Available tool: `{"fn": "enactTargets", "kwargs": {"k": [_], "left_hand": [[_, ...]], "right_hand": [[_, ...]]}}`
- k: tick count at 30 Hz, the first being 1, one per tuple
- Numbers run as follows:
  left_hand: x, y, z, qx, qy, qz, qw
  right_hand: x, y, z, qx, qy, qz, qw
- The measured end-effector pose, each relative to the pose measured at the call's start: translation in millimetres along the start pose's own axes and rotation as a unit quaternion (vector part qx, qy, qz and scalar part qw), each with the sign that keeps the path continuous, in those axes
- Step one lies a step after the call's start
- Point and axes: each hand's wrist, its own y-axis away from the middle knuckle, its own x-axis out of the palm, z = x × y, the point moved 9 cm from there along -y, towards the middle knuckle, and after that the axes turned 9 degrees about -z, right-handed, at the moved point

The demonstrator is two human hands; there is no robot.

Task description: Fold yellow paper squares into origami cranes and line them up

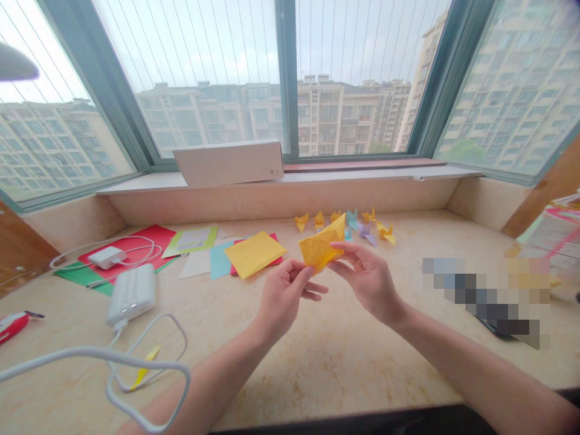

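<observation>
Tall green-framed windows (287, 78) span the far side, with pale apartment blocks (335, 118) beyond. Below spreads a beige, mottled tabletop (344, 368), its back edge meeting a low wall (254, 204) and its near edge crossing the bottom of the view; a broad stretch of its surface shows in the middle foreground, with more toward the right. On the sill (362, 173) stands a long white box (231, 164). Overlapping coloured sheets (161, 234), among them red, green and light blue, lie to the left, with a flat yellow square (256, 254) at their right end. Raised over the middle, the left hand (283, 290) pinches a folded yellow paper (319, 248) low down between thumb and forefinger, its other fingers loosely extended. The right hand (374, 284) grips the same paper's right side, thumb and fingertips close together. A white power bank (131, 294) and a thick white cable (67, 355) lie at left. Held in the air, the folded yellow paper is golden and creased, tilted, with a sharp point rising at its upper right. Behind it, partly hidden, small paper birds (386, 234) in yellow, blue and lilac cluster on the tabletop
</observation>
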Motion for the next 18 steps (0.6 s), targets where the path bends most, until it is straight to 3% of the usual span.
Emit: {"fn": "enactTargets", "kwargs": {"k": [4,8,18], "left_hand": [[3.9,1.2,1.6,-0.006,-0.003,0.019,1.000],[7.3,3.3,0.2,-0.006,-0.012,0.035,0.999],[3.2,0.9,4.3,-0.011,-0.037,0.016,0.999]], "right_hand": [[0.0,-1.0,-4.2,-0.006,0.019,0.012,1.000],[2.1,-1.5,-10.1,0.037,-0.010,0.020,0.999],[1.5,-2.2,-13.3,0.089,-0.012,0.006,0.996]]}}
